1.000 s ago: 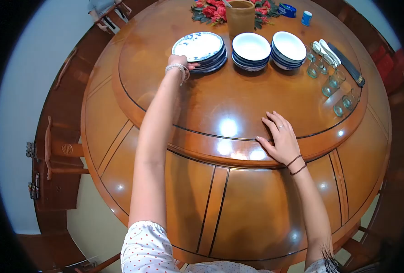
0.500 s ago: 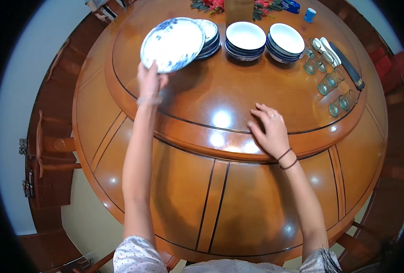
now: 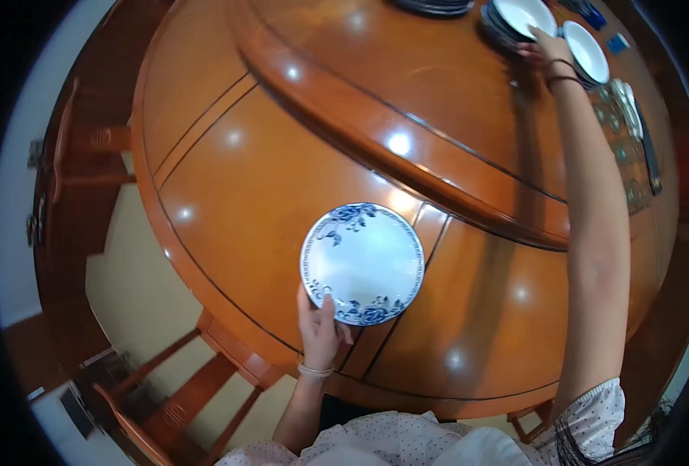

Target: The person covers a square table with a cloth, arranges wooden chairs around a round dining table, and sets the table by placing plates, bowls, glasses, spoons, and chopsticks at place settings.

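A white plate (image 3: 364, 260) with blue flowers is near the front edge of the wooden table. My left hand (image 3: 321, 334) grips its lower rim, the thumb on top and the other fingers partly hidden beneath. Farther off, my right hand (image 3: 548, 51) has hold of the near rim of a white bowl (image 3: 523, 14), the top one in its stack on the raised round turntable (image 3: 406, 85). Beside that hand stands a second stack of bowls (image 3: 586, 51). Several stacked plates (image 3: 436, 6) are cut off by the top of the view.
Drinking glasses (image 3: 624, 151), white spoons (image 3: 630, 109) and dark chopsticks (image 3: 651, 159) lie at the turntable's right. A small blue-and-white container (image 3: 617, 43) is behind them. Wooden chairs (image 3: 177, 412) stand around the table.
My left hand has brought the plate from beside the plate stack towards me, over the table's front. My right hand has reached from the turntable's near edge to the bowls. The view has turned.
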Available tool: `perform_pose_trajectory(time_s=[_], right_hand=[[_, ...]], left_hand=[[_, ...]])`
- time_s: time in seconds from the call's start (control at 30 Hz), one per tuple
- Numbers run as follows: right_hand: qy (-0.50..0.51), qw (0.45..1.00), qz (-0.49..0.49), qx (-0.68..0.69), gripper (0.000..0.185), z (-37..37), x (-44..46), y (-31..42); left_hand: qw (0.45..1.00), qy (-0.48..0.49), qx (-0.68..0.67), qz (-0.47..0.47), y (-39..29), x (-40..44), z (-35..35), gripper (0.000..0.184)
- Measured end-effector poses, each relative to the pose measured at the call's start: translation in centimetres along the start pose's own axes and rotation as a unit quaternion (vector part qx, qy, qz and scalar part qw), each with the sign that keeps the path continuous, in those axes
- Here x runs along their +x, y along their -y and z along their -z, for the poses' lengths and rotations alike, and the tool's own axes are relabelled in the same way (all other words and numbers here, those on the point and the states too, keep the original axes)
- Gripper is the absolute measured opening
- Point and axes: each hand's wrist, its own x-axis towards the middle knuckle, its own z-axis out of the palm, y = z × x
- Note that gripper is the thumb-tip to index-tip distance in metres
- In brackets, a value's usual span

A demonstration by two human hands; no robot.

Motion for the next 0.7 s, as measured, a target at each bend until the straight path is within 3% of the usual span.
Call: perform_pose_trajectory(time_s=[0.13,0.17,0.2,0.23,0.37,0.43,0.5,0.53,0.67,0.7], right_hand=[[-0.015,0.998,-0.009,-0.060,0.028,0.5,3.6,-1.4],[-0.057,0.996,0.001,-0.075,0.027,0.1,3.4,-1.4],[-0.065,0.985,-0.010,-0.161,0.027,0.1,3.9,-1.2],[-0.056,0.993,-0.032,-0.103,0.030,-0.1,4.4,-1.2],[-0.006,0.990,-0.021,-0.141,0.022,0.7,7.1,-0.4],[0.013,0.997,-0.029,-0.073,0.025,0.6,6.6,0.3],[0.000,0.991,-0.056,0.121,0.023,-0.1,5.4,1.0],[-0.008,0.978,-0.048,0.204,0.032,-0.3,3.5,1.6],[0.012,0.976,-0.053,0.211,0.034,-0.1,4.5,1.2],[0.011,0.957,-0.049,0.285,0.034,-0.2,5.0,0.7]], left_hand=[[0.998,0.015,-0.054,-0.005,1.8,-0.7,0.1,0.044],[0.998,0.013,-0.061,-0.011,2.1,-0.7,0.0,0.044],[0.998,0.001,-0.064,-0.009,2.4,-0.8,0.0,0.044],[0.998,0.000,-0.066,-0.014,2.5,-0.7,-0.1,0.044],[0.997,0.003,-0.077,-0.017,2.4,-0.6,0.1,0.044],[0.997,0.003,-0.071,-0.010,2.3,-0.7,0.2,0.043],[0.998,0.004,-0.065,-0.004,2.2,-0.8,0.1,0.043],[0.998,-0.003,-0.063,-0.005,2.2,-0.8,0.0,0.043],[0.999,-0.017,-0.040,-0.031,2.1,-0.7,-0.2,0.044],[0.999,-0.016,-0.040,-0.031,2.4,-0.8,-0.2,0.044]])
